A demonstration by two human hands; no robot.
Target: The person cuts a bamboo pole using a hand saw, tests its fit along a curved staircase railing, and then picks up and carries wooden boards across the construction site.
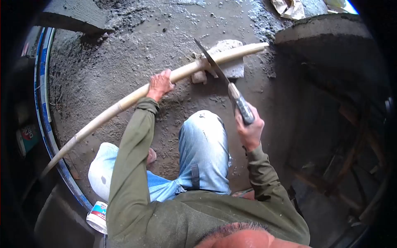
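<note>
While the left hand [160, 84] is clasping the pole [120, 106], the right hand [250, 129] is gripping the saw [222, 75], seemingly cutting; the next stroke is calling for steadiness

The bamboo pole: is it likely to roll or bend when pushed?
The bamboo pole would probably feel stiff: it looks only gently curved. Its rounded shape suggests it could roll, though the left hand gripping it should resist.

Your left hand [160, 84] hides part of the pole [124, 103], your sleeve [131, 157] covers one side of the tub [97, 217], the top edge crops the paper [292, 9], and shadow obscures the clutter [356, 142].
</note>
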